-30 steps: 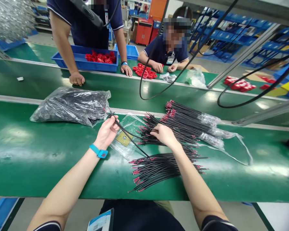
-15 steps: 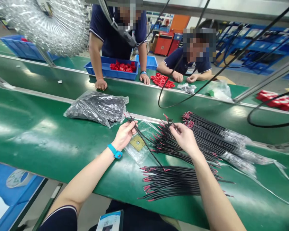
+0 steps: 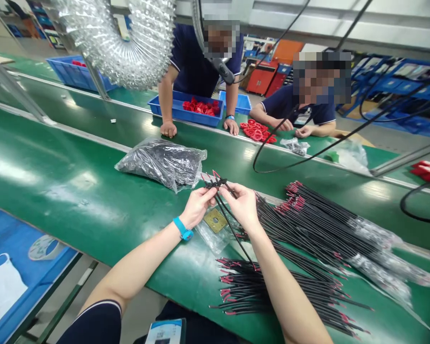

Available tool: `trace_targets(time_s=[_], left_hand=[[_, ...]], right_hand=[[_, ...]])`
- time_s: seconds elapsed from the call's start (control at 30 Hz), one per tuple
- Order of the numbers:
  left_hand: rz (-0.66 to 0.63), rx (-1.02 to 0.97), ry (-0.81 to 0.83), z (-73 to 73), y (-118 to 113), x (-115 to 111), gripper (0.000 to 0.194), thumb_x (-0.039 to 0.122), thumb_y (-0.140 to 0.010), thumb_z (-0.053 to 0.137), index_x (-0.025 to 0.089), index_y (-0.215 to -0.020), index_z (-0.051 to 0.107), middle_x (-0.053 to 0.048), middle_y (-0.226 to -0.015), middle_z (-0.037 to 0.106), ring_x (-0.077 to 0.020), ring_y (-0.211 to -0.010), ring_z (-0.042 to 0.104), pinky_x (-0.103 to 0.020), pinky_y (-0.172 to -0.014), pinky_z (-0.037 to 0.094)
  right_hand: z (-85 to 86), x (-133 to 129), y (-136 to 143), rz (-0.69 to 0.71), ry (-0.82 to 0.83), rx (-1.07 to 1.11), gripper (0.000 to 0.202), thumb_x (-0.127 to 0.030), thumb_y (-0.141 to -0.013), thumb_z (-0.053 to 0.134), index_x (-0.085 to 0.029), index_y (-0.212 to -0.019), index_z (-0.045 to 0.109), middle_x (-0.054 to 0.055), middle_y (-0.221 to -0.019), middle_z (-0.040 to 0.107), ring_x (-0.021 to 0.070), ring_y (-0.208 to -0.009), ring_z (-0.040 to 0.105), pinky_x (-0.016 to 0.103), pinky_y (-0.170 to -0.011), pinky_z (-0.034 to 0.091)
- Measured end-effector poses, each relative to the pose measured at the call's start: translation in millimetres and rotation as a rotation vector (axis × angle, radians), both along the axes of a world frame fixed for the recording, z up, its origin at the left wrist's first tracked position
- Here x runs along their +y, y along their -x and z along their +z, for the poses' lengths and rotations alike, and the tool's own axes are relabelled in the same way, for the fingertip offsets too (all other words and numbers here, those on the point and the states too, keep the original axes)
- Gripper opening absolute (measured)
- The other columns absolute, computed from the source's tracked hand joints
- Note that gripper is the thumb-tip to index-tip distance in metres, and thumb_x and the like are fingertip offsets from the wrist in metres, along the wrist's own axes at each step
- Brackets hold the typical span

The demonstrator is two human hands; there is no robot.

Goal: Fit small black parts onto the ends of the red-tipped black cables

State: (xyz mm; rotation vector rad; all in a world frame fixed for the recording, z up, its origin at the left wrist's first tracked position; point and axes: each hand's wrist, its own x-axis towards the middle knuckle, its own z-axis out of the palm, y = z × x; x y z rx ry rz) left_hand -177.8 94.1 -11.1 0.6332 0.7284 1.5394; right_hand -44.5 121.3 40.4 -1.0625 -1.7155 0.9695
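Observation:
My left hand (image 3: 196,208) and my right hand (image 3: 244,206) meet over the bench, fingers pinched on thin black cables (image 3: 235,234) with red wire ends. Small black pieces (image 3: 215,182) sit on the cables near those ends, just above my fingertips; their exact shape is blurred. One held cable hangs down towards a loose pile of similar cables (image 3: 251,284). Under my hands lies a yellowish square plate (image 3: 215,220) with a hole, on a clear plastic bag (image 3: 211,239). My right forearm partly hides the cables behind it.
More cable bundles (image 3: 318,224), partly wrapped in plastic, lie to the right. A clear bag of dark parts (image 3: 165,165) rests at centre left. Across the bench, two people stand or lean near a blue bin (image 3: 157,106) and red parts (image 3: 256,131). A black cord (image 3: 304,148) loops down.
My right hand has moved left with its cable and now meets my left hand. The two cable ends have come together. The view has shifted to the left.

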Motion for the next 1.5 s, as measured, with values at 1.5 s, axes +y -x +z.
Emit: trace_targets(time_s=[1.5], left_hand=[[0.144, -0.308, 0.091, 22.4, 53, 11, 0.02, 0.02, -0.098, 0.052, 0.011, -0.088, 0.066, -0.001, -0.074, 0.062, -0.0006, -0.055, 0.053, -0.01, -0.056, 0.048]], right_hand=[[14.1, -34, -121, -0.234, -0.196, -1.32, 0.019, -0.019, -0.091, 0.056, -0.009, -0.084, 0.071, 0.017, -0.091, 0.066, 0.0217, -0.082, 0.062, 0.029, -0.066, 0.041]])
